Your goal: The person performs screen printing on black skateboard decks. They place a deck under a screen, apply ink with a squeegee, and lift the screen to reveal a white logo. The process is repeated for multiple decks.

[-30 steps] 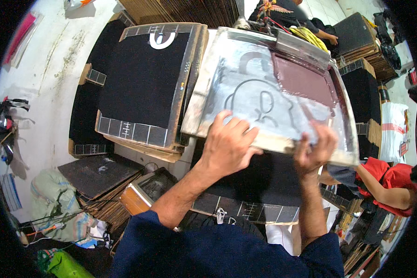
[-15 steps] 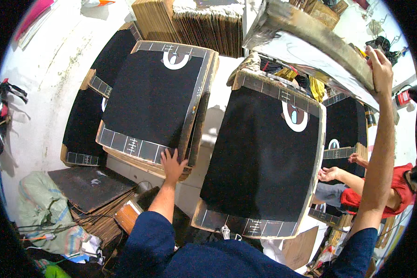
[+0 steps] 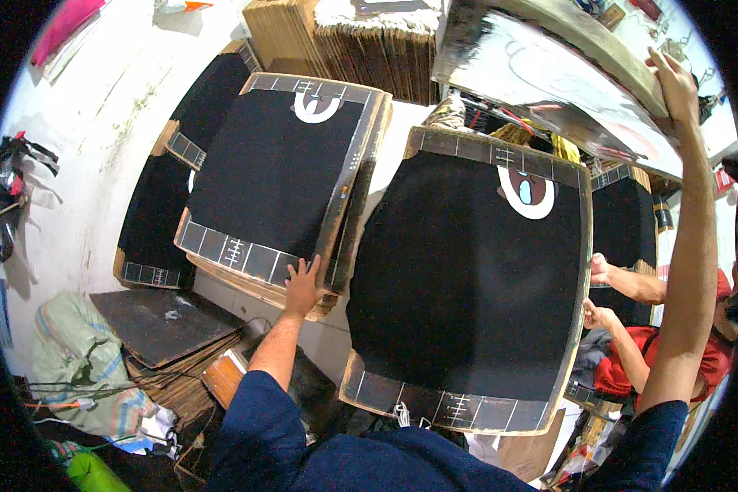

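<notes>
My left hand (image 3: pixel 304 289) lies with spread fingers on the near right corner of a flat board (image 3: pixel 195 236) that carries a black fabric panel (image 3: pixel 262 172). A white, brown and blue printed shape (image 3: pixel 318 105) sits near the panel's far edge. High at the right, my right hand (image 3: pixel 677 92) grips the edge of a large wooden-framed printing screen (image 3: pixel 549 78), tilted up with its whitish, smeared face showing. Before me, a second board (image 3: pixel 507 416) bears another black fabric panel (image 3: pixel 467 279) with a similar print (image 3: pixel 530 193).
At the right, a person in red (image 3: pixel 631 373) has both hands (image 3: pixel 602 315) at the second board's edge. More boards with black panels (image 3: pixel 148 221) line the left. Stacked boards (image 3: pixel 377 61) stand at the back. A pale woven sack (image 3: pixel 74 353) and dark boards (image 3: pixel 168 324) lie lower left.
The screen has tilted further up with my right hand, showing more of its face. The other person's hands have come to the second board's right edge. My left hand stays on the corner.
</notes>
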Tool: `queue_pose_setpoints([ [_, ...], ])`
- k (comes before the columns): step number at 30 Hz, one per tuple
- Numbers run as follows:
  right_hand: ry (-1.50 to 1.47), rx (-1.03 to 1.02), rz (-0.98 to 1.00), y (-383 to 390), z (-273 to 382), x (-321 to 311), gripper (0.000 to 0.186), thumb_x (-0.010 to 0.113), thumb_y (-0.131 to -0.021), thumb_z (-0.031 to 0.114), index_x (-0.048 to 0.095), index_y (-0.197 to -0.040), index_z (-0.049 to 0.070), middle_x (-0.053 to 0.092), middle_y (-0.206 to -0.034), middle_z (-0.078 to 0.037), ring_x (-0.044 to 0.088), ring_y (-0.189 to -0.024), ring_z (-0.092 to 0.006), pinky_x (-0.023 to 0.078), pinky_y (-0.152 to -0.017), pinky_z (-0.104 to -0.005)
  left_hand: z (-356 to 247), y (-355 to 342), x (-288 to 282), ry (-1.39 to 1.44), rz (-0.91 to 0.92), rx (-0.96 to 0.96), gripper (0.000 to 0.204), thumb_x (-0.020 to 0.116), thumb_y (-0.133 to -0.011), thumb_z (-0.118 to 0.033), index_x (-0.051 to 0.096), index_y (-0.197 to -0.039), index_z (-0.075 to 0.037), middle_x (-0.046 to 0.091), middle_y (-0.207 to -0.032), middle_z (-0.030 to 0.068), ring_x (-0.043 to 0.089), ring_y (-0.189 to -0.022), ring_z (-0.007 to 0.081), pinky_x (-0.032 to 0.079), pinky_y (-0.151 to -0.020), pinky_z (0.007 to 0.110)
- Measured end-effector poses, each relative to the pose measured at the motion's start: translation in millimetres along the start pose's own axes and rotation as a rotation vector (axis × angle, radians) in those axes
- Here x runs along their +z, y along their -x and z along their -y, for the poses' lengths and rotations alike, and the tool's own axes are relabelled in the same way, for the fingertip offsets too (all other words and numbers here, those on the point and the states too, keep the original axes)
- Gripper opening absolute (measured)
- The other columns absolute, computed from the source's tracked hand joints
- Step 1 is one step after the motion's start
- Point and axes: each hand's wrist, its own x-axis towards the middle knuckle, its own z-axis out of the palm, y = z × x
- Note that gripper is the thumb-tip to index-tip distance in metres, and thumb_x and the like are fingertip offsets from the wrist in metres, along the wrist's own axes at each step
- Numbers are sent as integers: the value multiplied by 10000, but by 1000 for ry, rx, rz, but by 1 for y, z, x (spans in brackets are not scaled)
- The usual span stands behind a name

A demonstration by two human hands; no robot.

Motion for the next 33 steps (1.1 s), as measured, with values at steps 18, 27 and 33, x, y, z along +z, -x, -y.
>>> queue_pose_setpoints([
  [18,63,93,-42,87,75,4,519,528,-946,572,754,-1219,193,730,-1228,-176,681,-1184,-383,523,-1028,-484,-187,84,-41,-202,-11,243,1002,745,-766,-107,308,-1639,-337,458,-1477,342,624,-1166,539,580,-943,519],
  [27,140,28,63,63,59,14,595,480,-945,584,700,-1359,217,678,-1378,-164,634,-1288,-370,485,-1085,-482,-415,278,38,-407,28,620,572,626,-939,-355,607,-1414,-35,665,-1190,406,698,-1101,501,598,-870,555],
  [33,151,62,104,64,61,9,600,508,-932,564,684,-1384,211,668,-1402,-156,620,-1315,-356,476,-1099,-476,-249,228,57,83,-248,358,524,795,-780,-319,694,-1252,-115,604,-1299,159,566,-1217,376,466,-945,592],
])
